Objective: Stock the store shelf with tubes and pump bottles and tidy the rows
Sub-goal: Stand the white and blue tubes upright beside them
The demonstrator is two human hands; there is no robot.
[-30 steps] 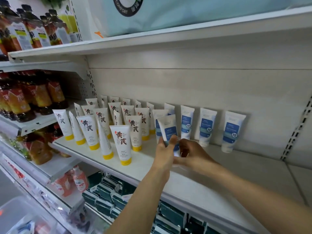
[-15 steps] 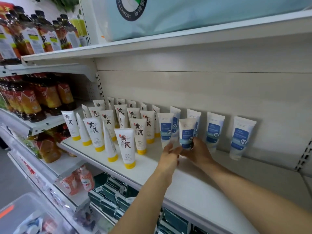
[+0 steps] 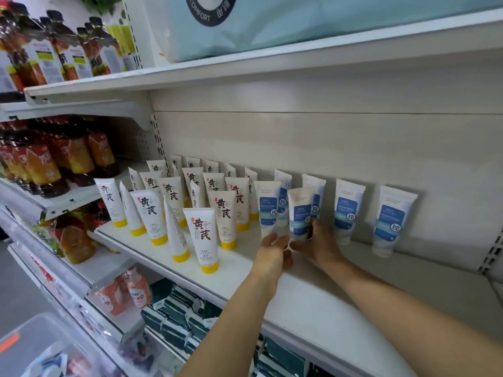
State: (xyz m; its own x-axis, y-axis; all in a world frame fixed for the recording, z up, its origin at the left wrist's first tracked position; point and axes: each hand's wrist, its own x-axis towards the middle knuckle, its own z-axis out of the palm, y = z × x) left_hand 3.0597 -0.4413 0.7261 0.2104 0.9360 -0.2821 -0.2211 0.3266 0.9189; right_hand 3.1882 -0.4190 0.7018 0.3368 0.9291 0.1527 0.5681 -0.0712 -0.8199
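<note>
Both bare hands reach onto the white shelf [image 3: 313, 300]. The right hand [image 3: 317, 244] grips the lower end of a blue-labelled tube [image 3: 300, 213], its thumb and fingers curled round the cap end. The tube stands upright, cap down, near the front of the blue group, just ahead of two more blue tubes.

The left hand [image 3: 272, 254] sits just beside the tube's base, on its left. Its fingers are relaxed and slightly spread; whether the fingertips touch the tube cannot be determined from this angle.

A neighbouring blue tube [image 3: 268, 208] stands immediately left of the held one. Two further blue tubes [image 3: 348, 210] lean against the back panel to the right, well apart from each other.

To the left, a block of white tubes with yellow caps [image 3: 201, 238] stands in several rows, cap down. Some are turned side-on.

The adjoining bay on the left carries dark drink bottles [image 3: 40, 164] on two levels. A pale blue package [image 3: 299, 20] lies on the shelf above.
</note>
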